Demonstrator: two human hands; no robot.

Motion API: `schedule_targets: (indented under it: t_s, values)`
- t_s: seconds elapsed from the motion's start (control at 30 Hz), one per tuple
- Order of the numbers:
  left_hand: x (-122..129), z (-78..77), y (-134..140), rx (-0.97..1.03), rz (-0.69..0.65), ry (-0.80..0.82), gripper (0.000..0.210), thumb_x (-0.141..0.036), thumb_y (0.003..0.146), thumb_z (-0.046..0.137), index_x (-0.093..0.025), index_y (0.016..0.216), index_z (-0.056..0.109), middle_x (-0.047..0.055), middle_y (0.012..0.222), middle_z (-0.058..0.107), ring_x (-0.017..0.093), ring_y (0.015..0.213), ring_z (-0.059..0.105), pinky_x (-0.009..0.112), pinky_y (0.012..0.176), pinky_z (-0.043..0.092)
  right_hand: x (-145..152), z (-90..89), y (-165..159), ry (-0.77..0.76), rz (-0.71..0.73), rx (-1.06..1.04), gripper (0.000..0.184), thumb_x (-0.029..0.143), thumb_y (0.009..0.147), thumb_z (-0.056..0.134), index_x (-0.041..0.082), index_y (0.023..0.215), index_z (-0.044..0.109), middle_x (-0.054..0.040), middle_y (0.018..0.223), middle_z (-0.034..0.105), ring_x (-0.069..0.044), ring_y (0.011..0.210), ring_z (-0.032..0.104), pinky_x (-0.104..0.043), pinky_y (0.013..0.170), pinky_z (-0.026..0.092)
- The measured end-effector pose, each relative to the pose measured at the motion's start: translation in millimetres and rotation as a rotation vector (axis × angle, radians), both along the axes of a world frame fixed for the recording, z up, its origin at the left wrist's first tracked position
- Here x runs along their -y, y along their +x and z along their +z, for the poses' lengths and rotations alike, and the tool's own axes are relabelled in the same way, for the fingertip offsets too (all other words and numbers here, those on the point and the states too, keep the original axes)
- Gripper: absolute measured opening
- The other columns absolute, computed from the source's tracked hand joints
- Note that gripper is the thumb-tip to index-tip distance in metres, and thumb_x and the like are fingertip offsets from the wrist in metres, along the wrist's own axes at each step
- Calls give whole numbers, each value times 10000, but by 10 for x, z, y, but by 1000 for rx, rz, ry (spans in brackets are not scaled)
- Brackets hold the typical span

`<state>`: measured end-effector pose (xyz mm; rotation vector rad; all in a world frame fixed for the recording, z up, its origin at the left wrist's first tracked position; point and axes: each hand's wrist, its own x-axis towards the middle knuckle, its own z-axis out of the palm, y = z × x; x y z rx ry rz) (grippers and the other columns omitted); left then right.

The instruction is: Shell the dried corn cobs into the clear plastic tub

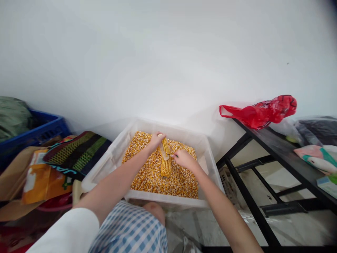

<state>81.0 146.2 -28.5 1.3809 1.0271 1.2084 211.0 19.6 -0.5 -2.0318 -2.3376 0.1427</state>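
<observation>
Over a white plastic bin (98, 172) full of loose corn kernels (147, 179), my left hand (157, 139) is closed round the upper end of a yellow corn cob (165, 167). A pale strip without kernels runs along part of the cob. My right hand (184, 159) pinches a thin, dark, pointed tool (169, 154) against the cob's right side; most of the tool is hidden by the fingers. Whether the lower yellow piece belongs to the same cob or is a second one under it, I cannot tell.
A black metal-framed table (284, 151) stands at the right, with a red plastic bag (263, 110) on its corner. To the left are a striped mesh bag (79, 154), an orange-printed carton (39, 179) and a blue crate (50, 126). A white wall (168, 63) rises behind the bin.
</observation>
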Motion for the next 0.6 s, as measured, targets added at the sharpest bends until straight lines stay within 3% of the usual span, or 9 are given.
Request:
schedule_targets:
  t_s: [0.17, 0.33, 0.47, 0.6]
  values:
    - [39, 27, 64, -19, -25, 50, 194, -321, 580, 560, -146, 657, 524, -32, 549, 494, 113, 547, 460, 222, 529, 354, -24, -92, -23, -20, -119, 68, 354, 300, 856, 357, 115, 869, 659, -157, 877, 651, -183, 780, 587, -244, 668, 353]
    - [103, 104, 115, -68, -53, 96, 186, -311, 571, 565, -143, 642, 526, -30, 551, 496, 114, 561, 462, 222, 537, 359, -33, -18, 103, -66, -73, 43, 385, 356, 857, 362, 121, 822, 664, -120, 820, 663, -152, 697, 568, -228, 606, 332]
    - [61, 71, 44, -48, 6, 53, 192, -320, 573, 568, -144, 635, 525, -27, 567, 492, 116, 576, 457, 222, 544, 351, -29, 43, 109, -50, 34, -10, 409, 380, 857, 357, 127, 758, 663, -85, 734, 659, -123, 596, 518, -228, 539, 278]
    - [18, 24, -6, -18, 25, 14, 206, -334, 573, 575, -144, 638, 529, -25, 572, 493, 118, 582, 455, 224, 550, 349, -27, 18, 67, -16, 39, -36, 403, 358, 861, 353, 123, 746, 659, -81, 714, 654, -117, 575, 494, -233, 523, 247]
